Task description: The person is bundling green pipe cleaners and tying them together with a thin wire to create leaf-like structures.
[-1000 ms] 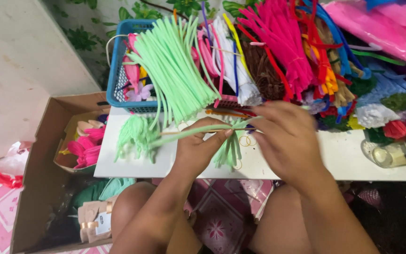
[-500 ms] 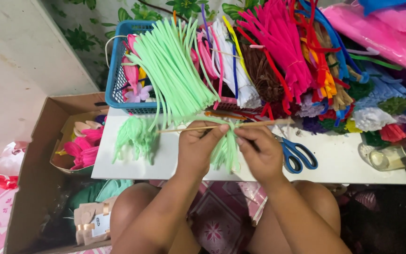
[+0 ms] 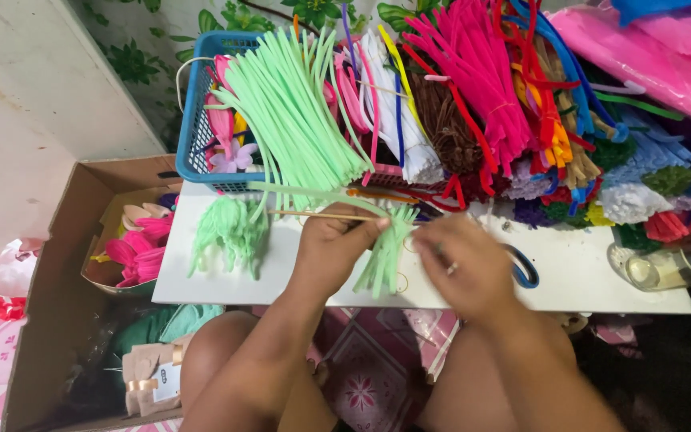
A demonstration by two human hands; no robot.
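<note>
Nearest the camera, the person's bare knees sit under the front edge of a small white board (image 3: pixel 569 272) that serves as the work surface. At the middle of that board the left hand (image 3: pixel 331 248) is clamped, thumb against fingers, on a thin wooden stick (image 3: pixel 313 214) that lies level and carries a hanging tassel of pale green pipe-cleaner pieces (image 3: pixel 385 252). The right hand (image 3: pixel 465 268) is blurred just beside the tassel, curled downward; whether it grips anything I cannot tell. Blue-handled scissors (image 3: pixel 525 270) lie partly under it. Toward the board's left edge rests a finished-looking green tuft (image 3: pixel 229 228), so one piece seems done and the second is being formed on the stick. At the right end stands a glass jar (image 3: pixel 665 270). Beyond the far edge are a blue basket (image 3: pixel 195 132) with long light-green stems (image 3: pixel 289 104) and heaps of pink, red, brown and white pipe cleaners (image 3: pixel 473 80), suggesting plenty remains unused. A cardboard box (image 3: pixel 49 272) sits left.
</note>
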